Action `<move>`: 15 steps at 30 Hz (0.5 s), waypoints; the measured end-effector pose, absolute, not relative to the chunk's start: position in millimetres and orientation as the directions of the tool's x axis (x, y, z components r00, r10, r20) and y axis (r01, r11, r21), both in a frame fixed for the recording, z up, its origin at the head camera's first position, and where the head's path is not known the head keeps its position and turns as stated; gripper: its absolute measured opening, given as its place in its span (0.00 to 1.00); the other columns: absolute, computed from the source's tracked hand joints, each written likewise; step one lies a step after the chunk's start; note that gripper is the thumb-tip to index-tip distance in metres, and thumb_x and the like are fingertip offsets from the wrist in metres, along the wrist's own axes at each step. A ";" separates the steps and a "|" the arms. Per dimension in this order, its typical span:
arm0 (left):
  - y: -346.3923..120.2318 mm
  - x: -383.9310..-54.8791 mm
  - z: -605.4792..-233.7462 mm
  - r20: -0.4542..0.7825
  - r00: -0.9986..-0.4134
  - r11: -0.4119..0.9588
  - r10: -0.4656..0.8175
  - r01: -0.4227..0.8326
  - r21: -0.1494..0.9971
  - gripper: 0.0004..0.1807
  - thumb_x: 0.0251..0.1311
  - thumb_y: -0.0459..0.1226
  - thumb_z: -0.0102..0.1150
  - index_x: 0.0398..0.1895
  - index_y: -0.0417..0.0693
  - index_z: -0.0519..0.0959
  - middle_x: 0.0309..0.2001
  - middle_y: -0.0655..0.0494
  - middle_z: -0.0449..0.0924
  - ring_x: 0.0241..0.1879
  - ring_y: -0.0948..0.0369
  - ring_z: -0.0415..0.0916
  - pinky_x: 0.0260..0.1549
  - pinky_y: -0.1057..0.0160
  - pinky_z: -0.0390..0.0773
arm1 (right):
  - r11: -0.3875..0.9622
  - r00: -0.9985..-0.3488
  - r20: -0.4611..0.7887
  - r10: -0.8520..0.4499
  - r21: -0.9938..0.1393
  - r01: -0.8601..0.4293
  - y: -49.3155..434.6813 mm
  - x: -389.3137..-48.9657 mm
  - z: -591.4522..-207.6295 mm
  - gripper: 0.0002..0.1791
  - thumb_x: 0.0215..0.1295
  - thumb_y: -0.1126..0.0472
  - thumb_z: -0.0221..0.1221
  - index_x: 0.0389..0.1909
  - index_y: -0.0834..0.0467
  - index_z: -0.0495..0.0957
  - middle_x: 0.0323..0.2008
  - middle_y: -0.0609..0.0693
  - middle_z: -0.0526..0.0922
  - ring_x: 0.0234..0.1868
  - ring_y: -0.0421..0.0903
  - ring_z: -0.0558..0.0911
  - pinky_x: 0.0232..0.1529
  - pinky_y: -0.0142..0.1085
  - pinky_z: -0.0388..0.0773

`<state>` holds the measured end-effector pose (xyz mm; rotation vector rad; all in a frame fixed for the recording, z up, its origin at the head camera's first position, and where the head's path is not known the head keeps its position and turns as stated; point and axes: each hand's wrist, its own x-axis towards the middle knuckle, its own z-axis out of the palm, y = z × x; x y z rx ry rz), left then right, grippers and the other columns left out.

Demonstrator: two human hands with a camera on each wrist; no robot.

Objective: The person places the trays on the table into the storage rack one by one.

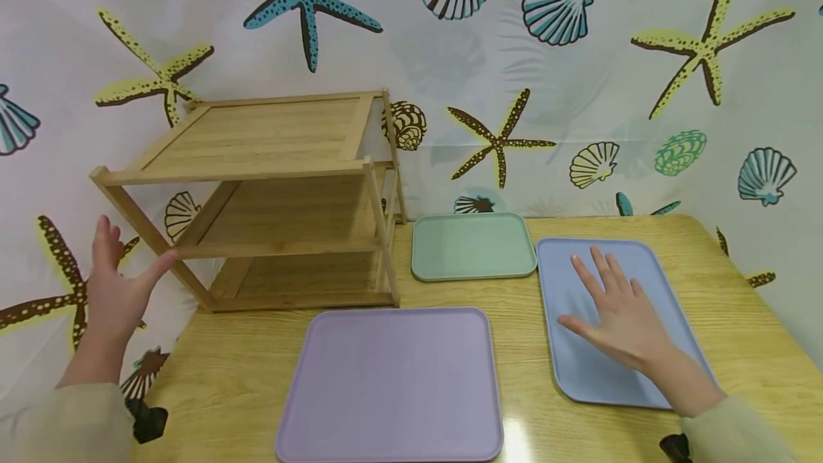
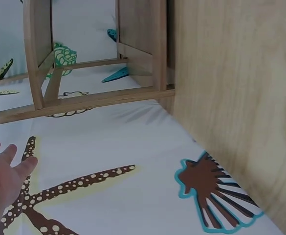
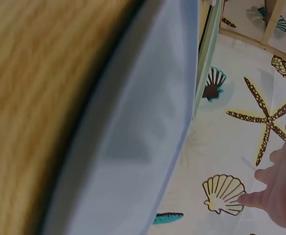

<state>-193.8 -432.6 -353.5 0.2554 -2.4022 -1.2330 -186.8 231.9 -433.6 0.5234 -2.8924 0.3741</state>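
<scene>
My left hand (image 1: 121,288) is held up beside the left side of a three-tier wooden shelf (image 1: 257,171), fingers raised and thumb out toward its frame. In the head view the thumb overlaps the middle tier's corner; the left wrist view shows the fingers (image 2: 8,159) apart from the wood. My right hand (image 1: 620,316) hovers with spread fingers over a blue tray (image 1: 617,388) on the right. Neither hand holds anything. Between the hands lies a purple tray (image 1: 392,384), with a smaller green tray (image 1: 472,247) behind it, next to the blue one.
The wooden table (image 1: 218,377) bears the shelf and the trays. White cloth (image 1: 444,63) printed with starfish and shells hangs behind and at both sides. No items lie on the trays or the visible shelf tiers. Dark pieces show at both cuffs.
</scene>
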 end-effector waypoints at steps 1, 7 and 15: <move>-433.7 -198.3 -351.5 0.281 -0.889 0.574 -0.362 0.024 0.819 0.53 0.64 0.46 0.60 0.76 0.68 0.29 0.77 0.55 0.33 0.75 0.54 0.35 0.67 0.44 0.42 | 0.900 -0.922 0.213 -0.324 -0.231 -0.370 229.4 -186.5 -435.9 0.51 0.64 0.33 0.53 0.78 0.51 0.40 0.76 0.61 0.38 0.73 0.66 0.46 0.59 0.69 0.51; -440.4 -219.1 -342.3 0.215 -0.881 0.412 -0.422 0.024 0.911 0.50 0.64 0.43 0.60 0.77 0.71 0.34 0.75 0.50 0.48 0.71 0.61 0.51 0.68 0.54 0.46 | 0.833 -0.908 0.193 -0.371 -0.362 -0.417 212.1 -183.4 -447.9 0.50 0.65 0.39 0.57 0.78 0.52 0.41 0.77 0.57 0.39 0.73 0.65 0.47 0.60 0.66 0.55; -435.2 -246.1 -337.6 0.241 -0.829 0.337 -0.504 0.068 0.939 0.32 0.67 0.38 0.55 0.72 0.65 0.59 0.59 0.56 0.72 0.45 0.71 0.75 0.59 0.64 0.65 | 0.635 -0.882 0.147 -0.448 -0.643 -0.429 185.3 -175.7 -457.1 0.49 0.67 0.51 0.60 0.78 0.50 0.37 0.76 0.59 0.42 0.72 0.65 0.49 0.61 0.65 0.54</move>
